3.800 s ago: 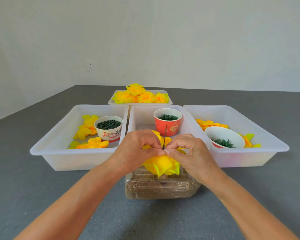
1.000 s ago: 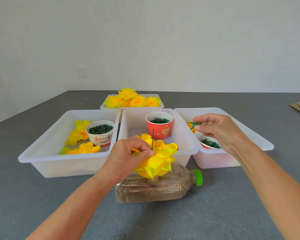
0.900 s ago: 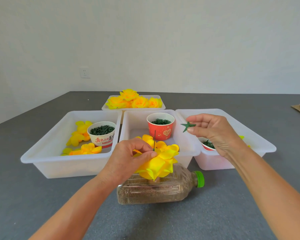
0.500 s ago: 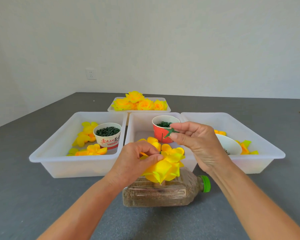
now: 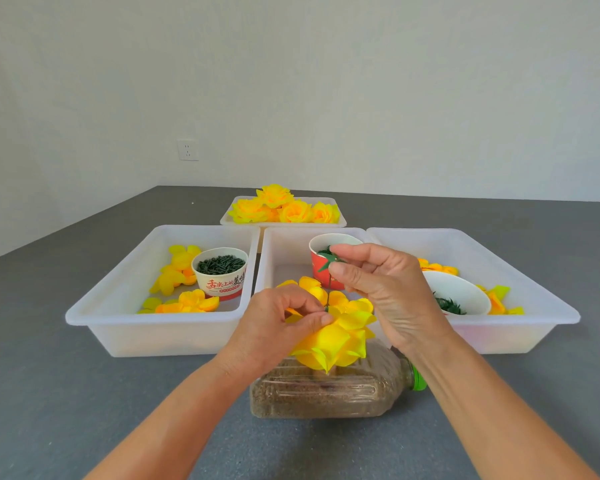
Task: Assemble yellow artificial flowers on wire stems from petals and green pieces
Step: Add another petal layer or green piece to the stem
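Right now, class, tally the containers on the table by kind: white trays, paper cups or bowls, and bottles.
White trays: 4
Paper cups or bowls: 3
Bottles: 1
Total: 8

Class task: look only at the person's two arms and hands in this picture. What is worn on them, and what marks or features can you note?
Both forearms are bare from the bottom edge of the picture: no sleeves, gloves, watch, bracelets or rings show. The left hand and right hand have short, unpainted nails. Tendon lines and creases show on the back of the right hand.
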